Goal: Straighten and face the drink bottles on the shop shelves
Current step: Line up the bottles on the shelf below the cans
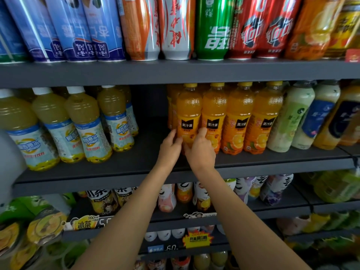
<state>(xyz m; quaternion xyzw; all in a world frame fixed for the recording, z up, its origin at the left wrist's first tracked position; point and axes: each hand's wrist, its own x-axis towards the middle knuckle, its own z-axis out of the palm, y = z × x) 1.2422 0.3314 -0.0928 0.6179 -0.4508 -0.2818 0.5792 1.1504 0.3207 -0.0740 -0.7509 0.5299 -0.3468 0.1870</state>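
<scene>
From the head view, both hands reach to the middle shelf (116, 172) and close around the lower part of one orange juice bottle (188, 115), the leftmost of a front row of four. The left hand (169, 147) curls its fingers against the bottle's left side; the right hand (200, 151) wraps the front and right side, thumb up on the label. The bottle stands upright near the shelf's front edge, its black label patch facing outward, touching the next orange bottle (213, 115) on its right. All four are full of bright orange liquid and have yellow caps.

To the left, past a bare gap of shelf, stand pale yellow juice bottles (85, 123) with white caps and blue-and-white labels, filled with cloudy yellowish drink. To the right of the orange row are milky white-green bottles (290, 117).

On the shelf above stand tall cans (175, 28): blue, orange, silver, green and red. Below, more bottles (167, 197) sit behind price tags (196, 239).
</scene>
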